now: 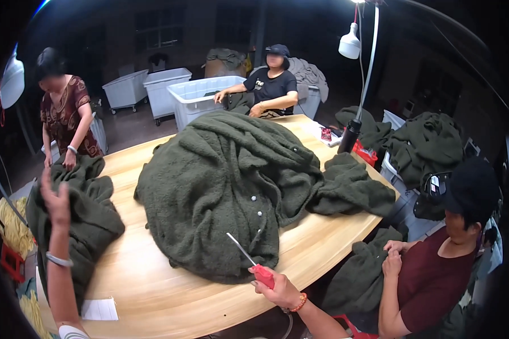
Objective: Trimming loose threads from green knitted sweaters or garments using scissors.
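A large dark green fleecy garment (209, 169) with round, shiny buttons lies heaped across the middle of the table (152, 305). My right hand (280, 291), at the near edge, grips a red-handled tool (263, 276). Its long thin metal shaft points up and left over the garment; its exact kind is unclear. My left hand (56, 203) is raised at the left with fingers stretched upward, slightly blurred, holding nothing I can see. Behind it, another dark green garment (99, 226) hangs over the table's left side.
Across on the left a person (68, 113) handles that left garment. Another person (274, 85) sits at the far side, and one (441, 260) at the right holds green cloth. White wheeled bins (201, 96) stand behind. A black cylinder (349, 135) and a paper sheet (99, 309) are on the table.
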Demonstrator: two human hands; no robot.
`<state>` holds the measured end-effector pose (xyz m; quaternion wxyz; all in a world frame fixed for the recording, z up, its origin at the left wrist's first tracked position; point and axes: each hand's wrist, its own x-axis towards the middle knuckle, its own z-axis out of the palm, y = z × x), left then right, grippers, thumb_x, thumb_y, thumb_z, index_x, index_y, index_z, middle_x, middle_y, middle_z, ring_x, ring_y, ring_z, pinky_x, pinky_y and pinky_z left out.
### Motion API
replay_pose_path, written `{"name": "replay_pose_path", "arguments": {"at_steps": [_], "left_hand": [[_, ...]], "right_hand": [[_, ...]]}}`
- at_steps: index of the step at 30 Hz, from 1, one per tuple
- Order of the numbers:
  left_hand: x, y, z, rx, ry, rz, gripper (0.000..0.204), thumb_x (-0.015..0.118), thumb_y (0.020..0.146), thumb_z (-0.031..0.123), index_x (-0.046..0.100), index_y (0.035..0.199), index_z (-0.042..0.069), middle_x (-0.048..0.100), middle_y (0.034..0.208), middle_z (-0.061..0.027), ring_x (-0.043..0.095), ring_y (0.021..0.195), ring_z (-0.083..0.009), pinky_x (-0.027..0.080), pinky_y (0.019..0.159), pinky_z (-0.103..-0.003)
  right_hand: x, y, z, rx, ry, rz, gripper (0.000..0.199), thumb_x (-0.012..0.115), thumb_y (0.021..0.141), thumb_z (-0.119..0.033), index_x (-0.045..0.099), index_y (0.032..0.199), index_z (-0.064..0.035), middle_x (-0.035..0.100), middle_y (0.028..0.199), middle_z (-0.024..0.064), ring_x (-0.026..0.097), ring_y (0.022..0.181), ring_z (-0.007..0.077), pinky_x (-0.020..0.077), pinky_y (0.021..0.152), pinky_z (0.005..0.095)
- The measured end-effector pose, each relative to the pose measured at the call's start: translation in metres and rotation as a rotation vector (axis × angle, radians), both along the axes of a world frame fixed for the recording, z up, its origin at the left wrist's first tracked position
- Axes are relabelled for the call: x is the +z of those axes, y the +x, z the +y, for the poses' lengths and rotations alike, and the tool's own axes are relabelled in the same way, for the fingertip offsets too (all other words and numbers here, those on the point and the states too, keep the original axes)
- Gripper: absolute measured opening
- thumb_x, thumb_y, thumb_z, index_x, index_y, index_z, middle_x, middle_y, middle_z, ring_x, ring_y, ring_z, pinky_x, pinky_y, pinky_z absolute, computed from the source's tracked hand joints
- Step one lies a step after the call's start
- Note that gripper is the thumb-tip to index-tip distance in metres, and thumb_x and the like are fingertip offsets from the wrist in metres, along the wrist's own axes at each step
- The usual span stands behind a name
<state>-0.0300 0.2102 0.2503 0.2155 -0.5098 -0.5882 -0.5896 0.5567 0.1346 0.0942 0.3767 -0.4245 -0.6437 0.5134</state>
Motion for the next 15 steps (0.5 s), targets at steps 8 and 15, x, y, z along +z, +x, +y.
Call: {"name": "replay_pose_path", "arguments": {"at_steps": [8,15], "left_hand": [[-0.039,0.315,0.095,-0.726,-0.52,0.239,0.068,0.071,0.081,0.004,0.041,0.141,0.013,0.034,0.145,-0.0136,0.042,0.13,-0.0299,0.052,0.091,-0.04],[-0.07,0.42,0.207,-0.702,-0.354,0.419,0.075,0.074,0.081,0.017,0.035,0.145,0.011,0.029,0.149,-0.0241,0.038,0.131,-0.0428,0.04,0.106,-0.045]], "right_hand": [[-0.02,0.045,0.019,-0.247,-0.077,0.2,0.037,0.056,0.095,-0.008,0.049,0.13,0.0019,0.067,0.076,0.0056,0.067,0.07,0.012,0.0486,0.055,0.0204],[-0.061,0.076,0.025,-0.346,-0.245,0.482,0.041,0.051,0.099,-0.011,0.04,0.133,0.0081,0.067,0.081,0.0097,0.073,0.079,0.0253,0.0511,0.052,0.0216]]}}
